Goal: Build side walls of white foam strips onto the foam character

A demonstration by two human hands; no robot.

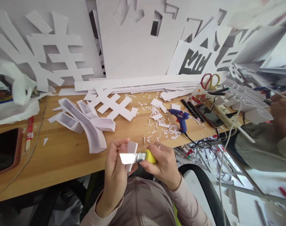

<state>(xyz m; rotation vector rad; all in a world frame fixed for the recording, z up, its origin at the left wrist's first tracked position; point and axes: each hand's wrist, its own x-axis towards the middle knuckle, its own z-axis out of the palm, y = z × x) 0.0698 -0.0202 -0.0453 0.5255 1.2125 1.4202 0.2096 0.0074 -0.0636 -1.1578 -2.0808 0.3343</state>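
Observation:
My left hand point(116, 171) pinches a small white foam board piece point(132, 148), held upright over the table's front edge. In my right hand point(163, 163) is a yellow utility knife point(150, 156) with its blade out. The blade points left and lies across the foam board piece; whether it cuts in I cannot tell. Beyond my hands, a hollow white foam board character point(93, 131) with raised side walls rests on the table. Behind it lies a flat white cut-out character point(114, 105).
A blue glue gun point(179, 117) stands among white scraps point(160, 124). Farther right are black markers point(192, 110), a cup point(199, 94) with scissors point(210, 81), and a phone point(209, 114). Another phone point(5, 150) lies at left. Another person's hand point(283, 106) is at far right.

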